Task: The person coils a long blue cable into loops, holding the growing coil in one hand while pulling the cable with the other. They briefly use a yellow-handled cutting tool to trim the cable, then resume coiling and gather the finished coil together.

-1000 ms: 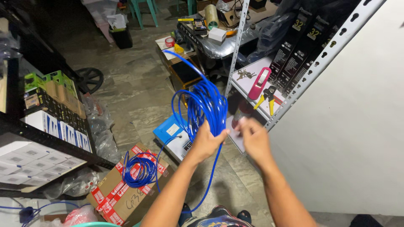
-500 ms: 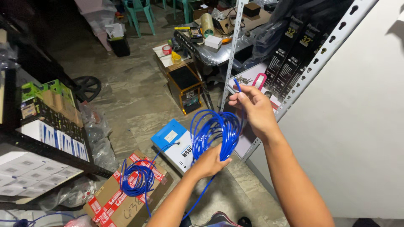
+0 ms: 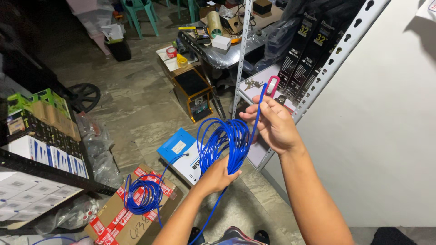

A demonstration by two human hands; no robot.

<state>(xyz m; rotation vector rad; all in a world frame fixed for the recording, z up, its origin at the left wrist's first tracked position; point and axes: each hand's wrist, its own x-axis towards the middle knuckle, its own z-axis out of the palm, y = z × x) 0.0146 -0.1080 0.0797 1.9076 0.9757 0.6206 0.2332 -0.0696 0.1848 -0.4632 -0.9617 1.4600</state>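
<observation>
Holding a coil of blue cable (image 3: 222,143), the left hand (image 3: 218,174) is closed around the bottom of the loops, with the fingers wrapped tight on them. Above it and a little to the side, the right hand (image 3: 272,124) pinches the free end of the same cable between thumb and fingers, and this end points up toward a metal shelf (image 3: 290,68). To make the coil well, I think each new loop should match the others in size, and the lower grip should stay firm so nothing slips. Below the left hand, a blue and white box (image 3: 181,152) lies on the floor, and beside it a second blue coil (image 3: 141,195) rests on a cardboard box (image 3: 113,218).
</observation>
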